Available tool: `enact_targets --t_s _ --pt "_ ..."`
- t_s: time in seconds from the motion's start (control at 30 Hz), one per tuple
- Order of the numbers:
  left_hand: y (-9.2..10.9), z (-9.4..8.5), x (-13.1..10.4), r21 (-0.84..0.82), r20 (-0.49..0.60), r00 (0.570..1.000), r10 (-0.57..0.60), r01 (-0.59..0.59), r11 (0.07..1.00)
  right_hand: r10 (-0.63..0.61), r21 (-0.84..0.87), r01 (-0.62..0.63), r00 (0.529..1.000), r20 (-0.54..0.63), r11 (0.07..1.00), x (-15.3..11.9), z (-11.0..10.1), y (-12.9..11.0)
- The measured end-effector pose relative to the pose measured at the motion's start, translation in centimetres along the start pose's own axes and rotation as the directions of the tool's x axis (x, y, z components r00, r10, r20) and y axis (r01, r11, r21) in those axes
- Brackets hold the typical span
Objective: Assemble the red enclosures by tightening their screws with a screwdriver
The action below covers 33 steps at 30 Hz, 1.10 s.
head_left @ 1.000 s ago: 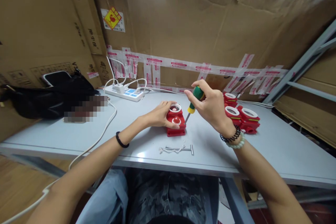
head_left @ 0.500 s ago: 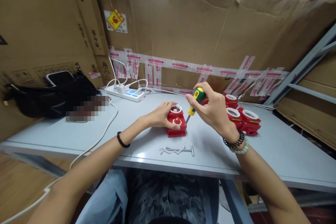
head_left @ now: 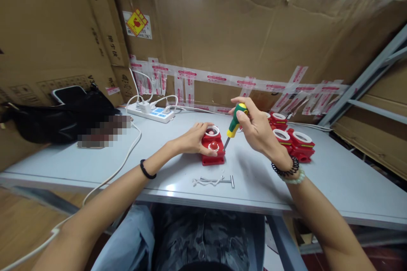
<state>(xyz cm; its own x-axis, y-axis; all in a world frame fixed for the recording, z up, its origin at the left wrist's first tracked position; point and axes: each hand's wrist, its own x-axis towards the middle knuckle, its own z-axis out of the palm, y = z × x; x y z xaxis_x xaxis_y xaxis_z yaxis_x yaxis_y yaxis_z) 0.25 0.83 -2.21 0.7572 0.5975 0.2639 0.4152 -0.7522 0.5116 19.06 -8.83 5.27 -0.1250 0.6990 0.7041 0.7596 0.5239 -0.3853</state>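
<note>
A red housing (head_left: 213, 160) with a white ring at its far end and a red dome in a white collar stands on the table. My left hand (head_left: 193, 139) grips it from the left, thumb across the near side and fingers near the ring. In my right hand (head_left: 254, 129) is a green and yellow screwdriver (head_left: 234, 123), tilted, its tip at the right edge of the housing. Whether the tip sits in a screw is too small to tell. Close to the table's front edge lies a metal T-handle tool (head_left: 232, 181) with a white cord along it.
Several similar red housings (head_left: 303, 148) stand at the right, partly behind my right hand. A white power strip (head_left: 152, 112) with plugs and cables is at the back left. A black bag (head_left: 63, 120) with a phone (head_left: 69, 94) lies far left. Cardboard (head_left: 216, 29) walls the back.
My right hand's fingers have shifted around the screwdriver handle, with the thumb now lying on it. The tip stays at the housing's right edge. My left hand keeps its hold.
</note>
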Motion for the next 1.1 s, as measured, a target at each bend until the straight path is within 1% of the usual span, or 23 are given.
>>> enact_targets --t_s 0.03,0.07,0.1,0.2,0.23,0.27,0.3,0.4,0.43,0.47,0.5,0.53,0.6,0.67,0.73,0.77,0.83,0.87,0.9,0.93,0.97,1.07,1.1 --pt "0.0 0.0 0.0 0.0 0.0 1.0 -0.004 0.004 1.0 -0.009 0.052 0.008 1.0 0.024 0.999 0.0 -0.1 0.0" --pt "0.0 0.0 0.0 0.001 0.002 1.0 -0.007 0.007 1.0 -0.015 0.066 0.014 1.0 0.012 0.998 0.0 -0.1 0.0" --pt "0.0 0.0 0.0 0.005 0.004 1.0 -0.006 0.006 1.0 -0.017 0.04 0.018 0.999 -0.03 0.999 0.0 0.0 -0.1" --pt "0.0 0.1 0.0 0.026 0.004 1.0 0.008 -0.009 1.0 -0.024 -0.163 -0.011 0.978 -0.21 0.987 -0.1 0.3 -0.3" --pt "-0.1 0.1 0.0 0.032 0.003 1.0 0.012 -0.012 0.999 -0.024 -0.204 -0.023 0.973 -0.229 0.979 -0.2 0.3 -0.4" --pt "-0.1 0.1 0.0 0.036 0.002 1.0 0.012 -0.012 0.999 -0.02 -0.21 -0.025 0.978 -0.21 0.977 -0.2 0.2 -0.5" --pt "-0.1 0.1 0.0 0.036 0.002 1.0 0.009 -0.009 0.999 -0.014 -0.174 -0.014 0.987 -0.16 0.985 -0.2 0.1 -0.5" --pt "-0.1 0.2 0.0 0.028 0.0 1.0 -0.002 0.002 1.0 -0.019 0.083 0.015 0.998 0.056 0.996 -0.1 -0.4 -0.4" --pt "-0.2 0.2 0.0 0.027 -0.002 1.0 -0.002 0.002 1.0 -0.023 0.138 0.012 0.996 0.082 0.99 -0.1 -0.4 -0.4" --pt "-0.2 0.2 0.0 0.027 -0.005 1.0 -0.001 0.001 1.0 -0.018 0.147 0.008 0.998 0.065 0.989 0.0 -0.4 -0.4" --pt "-0.2 0.2 0.0 0.028 -0.006 1.0 0.001 -0.001 1.0 -0.008 0.114 0.007 1.0 0.01 0.994 0.0 -0.2 -0.4" --pt "-0.2 0.2 0.0 0.03 -0.005 1.0 0.003 -0.003 1.0 -0.001 0.049 0.004 0.998 -0.068 0.999 0.0 0.0 -0.5" --pt "-0.2 0.2 0.0 0.033 -0.002 1.0 0.001 -0.001 0.999 -0.01 -0.112 -0.015 0.975 -0.223 0.994 0.0 0.5 -0.6" --pt "-0.1 0.2 0.0 0.034 -0.004 1.0 0.0 0.0 0.999 -0.026 -0.228 -0.039 0.961 -0.277 0.973 -0.1 0.6 -0.5" --pt "-0.1 0.1 0.0 0.026 -0.005 1.0 0.002 -0.002 1.0 -0.014 -0.22 -0.034 0.977 -0.215 0.975 -0.1 0.4 -0.2" --pt "-0.1 0.1 0.0 0.019 -0.005 1.0 0.002 -0.002 1.0 -0.001 -0.159 -0.023 0.989 -0.15 0.987 -0.1 0.2 0.0" --pt "0.0 0.1 0.0 0.011 -0.002 1.0 -0.003 0.003 1.0 0.012 0.039 -0.012 1.0 0.002 0.999 0.0 -0.3 0.4" --pt "0.0 0.1 0.0 0.012 -0.002 1.0 -0.006 0.006 1.0 0.008 0.13 -0.016 0.998 0.056 0.991 0.0 -0.4 0.5" --pt "0.0 0.1 0.0 0.014 -0.003 1.0 -0.007 0.007 1.0 0.003 0.187 -0.018 0.997 0.079 0.982 0.1 -0.5 0.6" --pt "0.0 0.1 0.0 0.018 -0.003 1.0 -0.006 0.006 1.0 0.003 0.202 -0.016 0.998 0.064 0.979 0.1 -0.4 0.5" --pt "0.0 0.1 0.0 0.021 -0.004 1.0 -0.004 0.004 1.0 0.008 0.176 -0.01 1.0 0.012 0.984 0.1 -0.3 0.3" --pt "-0.1 0.1 0.0 0.027 -0.004 1.0 0.002 -0.002 1.0 0.014 -0.035 -0.022 0.977 -0.214 0.999 0.0 0.4 -0.4" --pt "-0.1 0.1 0.0 0.029 -0.006 1.0 0.001 -0.001 1.0 0.008 -0.106 -0.037 0.965 -0.263 0.994 0.0 0.6 -0.6"
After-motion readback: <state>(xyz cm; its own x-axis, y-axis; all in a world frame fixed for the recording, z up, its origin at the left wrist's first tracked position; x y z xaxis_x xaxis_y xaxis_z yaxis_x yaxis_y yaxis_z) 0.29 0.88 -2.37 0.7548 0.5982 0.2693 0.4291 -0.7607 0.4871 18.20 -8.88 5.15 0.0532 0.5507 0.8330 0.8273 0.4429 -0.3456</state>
